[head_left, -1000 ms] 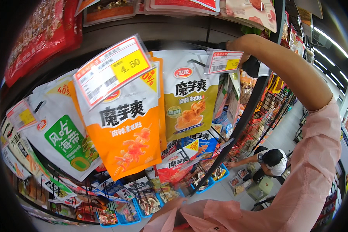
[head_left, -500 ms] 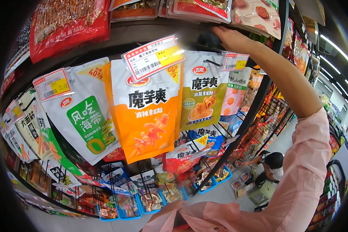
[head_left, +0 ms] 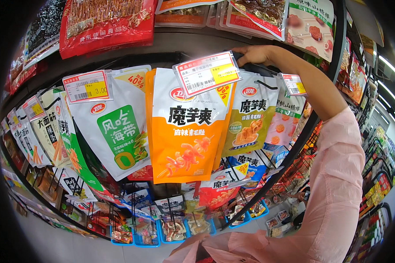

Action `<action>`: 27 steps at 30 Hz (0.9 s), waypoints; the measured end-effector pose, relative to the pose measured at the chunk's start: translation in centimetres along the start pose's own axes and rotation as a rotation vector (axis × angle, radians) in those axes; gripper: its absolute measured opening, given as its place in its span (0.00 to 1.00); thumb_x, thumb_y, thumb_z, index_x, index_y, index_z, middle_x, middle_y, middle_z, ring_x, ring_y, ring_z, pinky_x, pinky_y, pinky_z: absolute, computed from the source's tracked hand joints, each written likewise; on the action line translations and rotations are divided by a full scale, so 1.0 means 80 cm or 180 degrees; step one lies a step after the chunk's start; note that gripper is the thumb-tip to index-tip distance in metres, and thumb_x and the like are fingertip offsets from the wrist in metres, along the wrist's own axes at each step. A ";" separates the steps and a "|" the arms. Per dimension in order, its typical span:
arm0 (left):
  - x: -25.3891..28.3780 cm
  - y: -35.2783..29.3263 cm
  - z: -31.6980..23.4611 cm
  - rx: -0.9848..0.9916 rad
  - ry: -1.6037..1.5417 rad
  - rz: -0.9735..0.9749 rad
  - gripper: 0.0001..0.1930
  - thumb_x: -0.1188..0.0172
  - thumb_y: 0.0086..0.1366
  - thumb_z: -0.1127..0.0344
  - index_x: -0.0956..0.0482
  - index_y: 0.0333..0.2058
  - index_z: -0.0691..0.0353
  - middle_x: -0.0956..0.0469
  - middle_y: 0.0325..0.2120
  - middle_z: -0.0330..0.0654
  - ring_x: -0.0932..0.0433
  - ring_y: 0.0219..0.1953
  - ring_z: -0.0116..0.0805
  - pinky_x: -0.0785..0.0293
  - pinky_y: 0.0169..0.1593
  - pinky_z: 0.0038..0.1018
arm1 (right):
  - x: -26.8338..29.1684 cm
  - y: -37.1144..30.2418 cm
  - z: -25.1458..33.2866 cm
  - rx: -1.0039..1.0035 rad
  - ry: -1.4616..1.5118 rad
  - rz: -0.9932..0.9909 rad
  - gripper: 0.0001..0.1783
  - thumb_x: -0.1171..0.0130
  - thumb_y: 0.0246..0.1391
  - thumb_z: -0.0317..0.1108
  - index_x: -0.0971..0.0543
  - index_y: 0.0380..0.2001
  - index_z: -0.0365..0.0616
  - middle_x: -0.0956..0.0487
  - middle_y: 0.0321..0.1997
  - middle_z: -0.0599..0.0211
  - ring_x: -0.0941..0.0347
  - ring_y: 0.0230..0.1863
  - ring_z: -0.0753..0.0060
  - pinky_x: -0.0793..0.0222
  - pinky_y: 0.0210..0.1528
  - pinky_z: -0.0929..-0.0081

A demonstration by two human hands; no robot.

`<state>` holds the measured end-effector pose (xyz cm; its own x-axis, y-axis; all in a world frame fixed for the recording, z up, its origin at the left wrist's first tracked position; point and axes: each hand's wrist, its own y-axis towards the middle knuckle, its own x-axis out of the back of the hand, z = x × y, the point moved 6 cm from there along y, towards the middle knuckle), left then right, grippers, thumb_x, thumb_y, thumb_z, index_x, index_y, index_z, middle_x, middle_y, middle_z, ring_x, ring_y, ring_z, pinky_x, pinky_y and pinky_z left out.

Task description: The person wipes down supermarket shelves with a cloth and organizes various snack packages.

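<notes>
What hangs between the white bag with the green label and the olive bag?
In the head view, orange-and-white bags, one behind another, hang between them.

floor (head_left: 66, 239): grey | overhead: white strip lights (head_left: 391, 69) (all glowing) | far right: stocked store shelving (head_left: 394, 199)

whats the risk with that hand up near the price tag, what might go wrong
The right hand is close to the tilted price tag and might knock it. The orange-and-white snack pouch overlaps the olive-and-white pouch, so moving either could disturb the other. A pouch that slipped off might drop toward the blue bins below.
</notes>
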<state>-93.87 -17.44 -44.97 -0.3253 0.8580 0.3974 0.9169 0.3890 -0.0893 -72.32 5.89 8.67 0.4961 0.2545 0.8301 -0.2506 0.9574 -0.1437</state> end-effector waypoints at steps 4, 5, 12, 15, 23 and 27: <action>0.001 0.001 0.004 0.0068 -0.0012 -0.0045 0.19 0.47 0.61 0.65 0.32 0.51 0.56 0.28 0.45 0.47 0.24 0.41 0.42 0.29 0.43 0.30 | -0.015 -0.041 0.026 -0.0123 0.0381 -0.0039 0.35 0.45 0.47 0.27 0.38 0.61 0.52 0.29 0.55 0.62 0.29 0.49 0.71 0.29 0.48 0.73; 0.001 0.003 0.003 0.0056 -0.0011 -0.0031 0.19 0.47 0.61 0.65 0.32 0.51 0.56 0.28 0.45 0.47 0.24 0.41 0.42 0.29 0.43 0.30 | -0.013 -0.051 0.026 -0.0001 0.0592 0.0122 0.29 0.45 0.50 0.28 0.33 0.58 0.48 0.26 0.52 0.63 0.27 0.47 0.74 0.28 0.47 0.74; 0.001 0.017 0.001 0.0043 -0.0004 -0.0010 0.19 0.47 0.61 0.65 0.32 0.51 0.57 0.28 0.45 0.48 0.24 0.42 0.42 0.30 0.44 0.31 | -0.006 -0.098 0.049 0.0092 0.0693 0.0507 0.24 0.49 0.58 0.36 0.34 0.56 0.37 0.28 0.54 0.61 0.30 0.52 0.74 0.33 0.54 0.79; 0.000 0.019 0.000 0.0022 0.0005 -0.0009 0.19 0.47 0.61 0.65 0.32 0.51 0.57 0.28 0.45 0.48 0.24 0.42 0.43 0.30 0.44 0.31 | -0.020 -0.099 0.053 0.0154 -0.0079 0.0512 0.28 0.43 0.53 0.32 0.34 0.57 0.41 0.28 0.54 0.63 0.29 0.49 0.73 0.31 0.50 0.77; -0.001 0.009 0.004 0.0006 0.0049 -0.0135 0.19 0.47 0.60 0.66 0.32 0.51 0.57 0.28 0.45 0.48 0.25 0.42 0.43 0.30 0.45 0.31 | -0.028 -0.055 0.054 0.0099 -0.1067 -0.0001 0.31 0.44 0.45 0.28 0.35 0.55 0.43 0.26 0.45 0.65 0.28 0.42 0.73 0.30 0.42 0.77; -0.014 0.012 0.009 -0.0074 0.0075 -0.0105 0.19 0.47 0.60 0.66 0.32 0.51 0.57 0.28 0.45 0.49 0.25 0.43 0.44 0.30 0.46 0.32 | 0.001 -0.035 0.009 0.0353 -0.0322 -0.0891 0.27 0.46 0.50 0.31 0.34 0.55 0.42 0.25 0.43 0.65 0.28 0.40 0.75 0.31 0.42 0.79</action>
<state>-92.78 -17.81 -46.19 -0.3501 0.8366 0.4214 0.9110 0.4088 -0.0547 -72.20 3.17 9.55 0.4747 -0.0369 0.8794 -0.2078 0.9662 0.1527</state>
